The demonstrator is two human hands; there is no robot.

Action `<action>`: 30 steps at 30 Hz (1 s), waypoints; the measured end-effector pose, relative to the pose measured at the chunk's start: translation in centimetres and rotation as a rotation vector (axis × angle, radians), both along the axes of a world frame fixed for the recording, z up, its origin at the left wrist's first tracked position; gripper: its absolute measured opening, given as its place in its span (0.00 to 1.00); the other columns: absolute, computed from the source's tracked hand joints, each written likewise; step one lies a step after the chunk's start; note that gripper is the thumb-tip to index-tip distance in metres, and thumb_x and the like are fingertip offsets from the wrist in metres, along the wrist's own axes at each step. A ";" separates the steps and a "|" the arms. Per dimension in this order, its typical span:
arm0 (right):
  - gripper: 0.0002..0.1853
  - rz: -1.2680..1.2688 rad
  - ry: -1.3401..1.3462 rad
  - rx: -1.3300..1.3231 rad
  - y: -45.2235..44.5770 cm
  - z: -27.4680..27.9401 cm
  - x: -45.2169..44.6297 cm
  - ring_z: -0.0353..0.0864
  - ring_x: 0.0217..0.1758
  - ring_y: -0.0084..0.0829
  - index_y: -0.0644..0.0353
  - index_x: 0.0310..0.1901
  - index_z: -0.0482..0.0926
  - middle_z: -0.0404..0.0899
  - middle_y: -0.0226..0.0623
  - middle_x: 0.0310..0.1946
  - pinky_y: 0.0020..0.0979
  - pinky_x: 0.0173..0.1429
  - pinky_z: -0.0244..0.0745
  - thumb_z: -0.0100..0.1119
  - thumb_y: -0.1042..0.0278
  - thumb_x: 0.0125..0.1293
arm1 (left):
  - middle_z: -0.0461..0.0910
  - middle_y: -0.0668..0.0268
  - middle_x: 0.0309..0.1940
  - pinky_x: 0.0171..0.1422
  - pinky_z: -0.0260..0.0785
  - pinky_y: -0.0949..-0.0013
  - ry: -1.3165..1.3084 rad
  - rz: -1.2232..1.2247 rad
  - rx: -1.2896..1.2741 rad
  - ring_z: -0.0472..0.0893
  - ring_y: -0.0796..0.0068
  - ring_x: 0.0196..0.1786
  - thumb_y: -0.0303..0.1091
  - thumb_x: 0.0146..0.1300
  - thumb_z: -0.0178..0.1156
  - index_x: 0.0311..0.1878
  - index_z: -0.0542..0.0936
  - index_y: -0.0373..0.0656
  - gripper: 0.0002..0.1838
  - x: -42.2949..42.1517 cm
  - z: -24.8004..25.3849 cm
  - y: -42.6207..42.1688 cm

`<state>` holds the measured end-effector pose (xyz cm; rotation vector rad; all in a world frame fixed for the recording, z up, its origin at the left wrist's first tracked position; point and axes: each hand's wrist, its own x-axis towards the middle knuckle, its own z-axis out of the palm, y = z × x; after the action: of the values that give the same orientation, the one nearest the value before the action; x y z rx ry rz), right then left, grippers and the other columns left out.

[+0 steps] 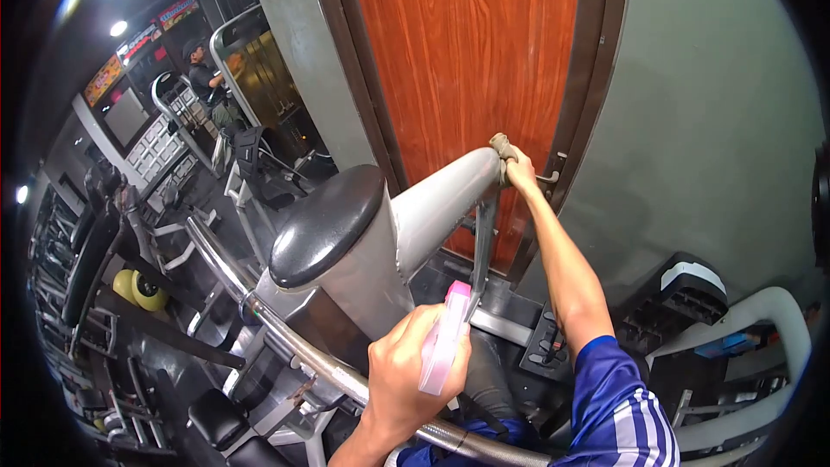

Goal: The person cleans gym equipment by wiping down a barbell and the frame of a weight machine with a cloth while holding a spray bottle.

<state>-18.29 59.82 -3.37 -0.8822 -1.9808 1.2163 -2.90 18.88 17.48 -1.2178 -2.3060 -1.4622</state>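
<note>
My left hand (405, 369) is wrapped round a pink and clear spray bottle (445, 337), held upright near the bottom centre, above a curved metal bar (298, 342). My right hand (520, 170) reaches forward and grips a greenish-brown cloth (501, 149). The cloth lies against the far end of a thick grey machine arm (450, 199). At the near end of that arm is a rounded housing with a shiny black top (328, 225).
A wooden door (467, 43) with a handle stands behind the machine. At right are a green-grey wall (709, 121), a black holder (674, 303) and a curved light frame (778, 311). Gym machines fill the left, where a person (203, 78) stands.
</note>
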 end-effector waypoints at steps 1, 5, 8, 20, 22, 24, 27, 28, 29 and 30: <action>0.25 -0.031 0.111 0.048 -1.9 0.5 0.9 0.77 0.62 0.45 0.48 0.62 0.75 0.78 0.52 0.55 0.38 0.67 0.69 0.46 0.71 0.63 | 0.80 0.60 0.26 0.32 0.73 0.67 0.000 0.000 -0.016 0.82 0.63 0.26 0.21 0.52 0.65 0.35 0.79 0.35 0.06 0.1 -0.1 0.0; 0.25 0.032 0.392 0.060 -12.8 6.9 5.5 0.76 0.64 0.44 0.60 0.60 0.75 0.76 0.49 0.59 0.38 0.68 0.68 0.46 0.82 0.60 | 0.80 0.60 0.25 0.32 0.73 0.68 0.039 0.015 -0.002 0.82 0.63 0.25 0.20 0.52 0.65 0.34 0.79 0.35 0.06 0.3 -0.2 0.0; 0.36 0.241 0.530 0.375 -21.8 12.5 10.6 0.68 0.70 0.44 0.57 0.61 0.77 0.71 0.47 0.65 0.36 0.74 0.61 0.43 0.89 0.47 | 0.80 0.60 0.26 0.32 0.74 0.67 0.063 0.010 0.001 0.82 0.62 0.26 0.21 0.51 0.65 0.35 0.80 0.35 0.07 0.4 -0.2 0.0; 0.42 -0.117 0.555 0.435 -17.9 1.2 5.9 0.67 0.70 0.52 0.53 0.65 0.74 0.67 0.55 0.66 0.39 0.70 0.67 0.43 0.92 0.44 | 0.80 0.62 0.24 0.31 0.72 0.70 0.010 0.025 -0.020 0.81 0.67 0.23 0.19 0.52 0.64 0.33 0.79 0.36 0.06 0.5 0.0 -0.1; 0.39 -0.246 0.538 0.313 -14.3 -0.8 3.5 0.70 0.69 0.49 0.52 0.68 0.70 0.68 0.51 0.67 0.38 0.68 0.68 0.40 0.90 0.51 | 0.80 0.62 0.24 0.31 0.71 0.69 0.015 0.029 -0.016 0.81 0.67 0.23 0.20 0.52 0.64 0.33 0.79 0.36 0.06 0.5 -0.2 0.0; 0.34 -0.275 0.480 -0.113 -11.6 -2.2 1.9 0.74 0.65 0.45 0.54 0.68 0.70 0.72 0.49 0.65 0.37 0.65 0.70 0.39 0.87 0.58 | 0.80 0.62 0.24 0.31 0.71 0.69 0.032 0.033 -0.020 0.81 0.67 0.23 0.20 0.52 0.64 0.33 0.79 0.36 0.06 0.4 -0.2 0.0; 0.26 -0.193 0.589 -0.363 -12.8 -2.1 2.4 0.80 0.57 0.39 0.59 0.66 0.70 0.80 0.46 0.56 0.36 0.60 0.72 0.43 0.80 0.66 | 0.80 0.60 0.25 0.31 0.73 0.68 0.038 0.020 -0.044 0.81 0.65 0.24 0.21 0.51 0.64 0.34 0.79 0.36 0.06 0.4 -0.1 -0.1; 0.25 -0.158 0.610 -0.391 -14.0 -1.8 2.9 0.80 0.55 0.37 0.61 0.66 0.70 0.81 0.45 0.54 0.35 0.59 0.72 0.44 0.79 0.67 | 0.80 0.59 0.25 0.32 0.74 0.67 0.027 0.012 -0.058 0.82 0.62 0.25 0.21 0.51 0.65 0.35 0.79 0.36 0.07 0.4 0.0 -0.2; 0.22 -0.194 0.640 -0.144 -16.5 -0.7 3.9 0.80 0.53 0.34 0.64 0.64 0.71 0.82 0.45 0.51 0.33 0.59 0.70 0.47 0.78 0.68 | 0.80 0.58 0.26 0.33 0.75 0.66 0.012 0.004 -0.072 0.83 0.60 0.27 0.22 0.51 0.65 0.36 0.79 0.35 0.08 0.4 0.0 -0.2; 0.23 -0.131 0.594 -0.231 -19.3 0.8 5.5 0.79 0.54 0.36 0.66 0.64 0.70 0.81 0.47 0.53 0.35 0.60 0.69 0.46 0.78 0.67 | 0.80 0.59 0.25 0.32 0.74 0.67 0.006 0.009 -0.071 0.82 0.63 0.26 0.21 0.51 0.65 0.35 0.79 0.36 0.07 0.5 -0.1 -0.2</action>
<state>-12.76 40.52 -2.60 -0.6444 -1.3129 1.4443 -2.40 18.66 17.43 -1.2270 -2.3754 -1.3828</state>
